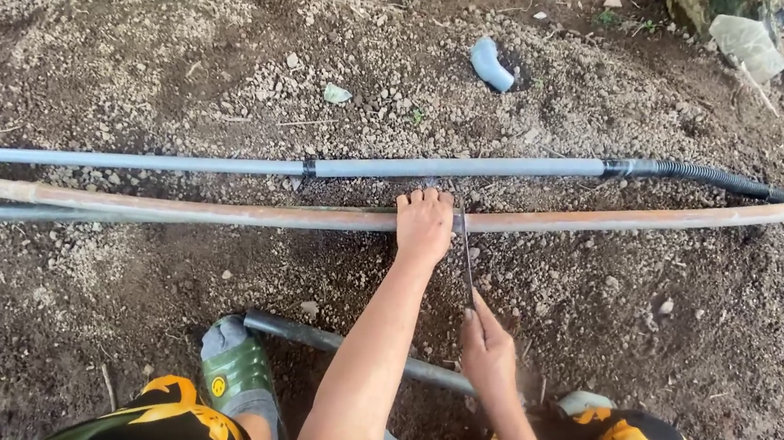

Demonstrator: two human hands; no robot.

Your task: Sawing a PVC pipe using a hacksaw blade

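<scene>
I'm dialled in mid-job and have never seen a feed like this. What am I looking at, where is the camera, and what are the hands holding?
There is no machine here: a person works with two bare hands, and the single camera sits on their head, looking down at soil.

The left hand grips a long orange-brown pipe lying across the dirt. The right hand holds a thin saw blade whose far end meets that pipe just beside the left hand.

Behind it lies a grey pipe joined to a black corrugated hose. A grey elbow fitting lies farther off. Near the person's green sandal lies a dark pipe.
</scene>
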